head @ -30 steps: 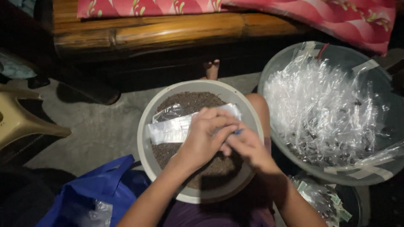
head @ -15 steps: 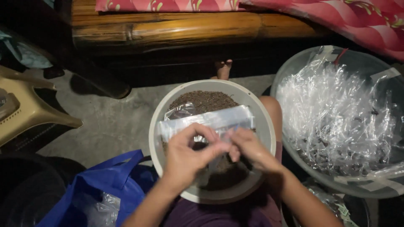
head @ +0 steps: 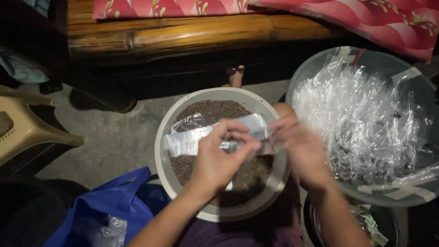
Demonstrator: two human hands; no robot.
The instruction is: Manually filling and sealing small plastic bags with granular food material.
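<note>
home | bamboo bench (head: 192, 34) | red cushion (head: 366, 18) | bare concrete floor (head: 114, 137)

Both forearms are bare, with no sleeves, watch, bracelets or rings to be seen. The left hand (head: 218, 161) shows clearly, its fingers (head: 228, 129) uncovered; the right hand (head: 305, 153) is blurred, also ungloved. Purple clothing (head: 238, 235) covers the lap. One bare foot (head: 235, 75) shows beyond.

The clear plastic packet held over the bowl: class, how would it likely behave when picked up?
The clear plastic packet is probably floppy: it creases and sags between the left hand and the right hand. It looks thin and nearly empty, so likely very light. Its glossy film may be slippery, like the heaped packets in the big basin.
</note>
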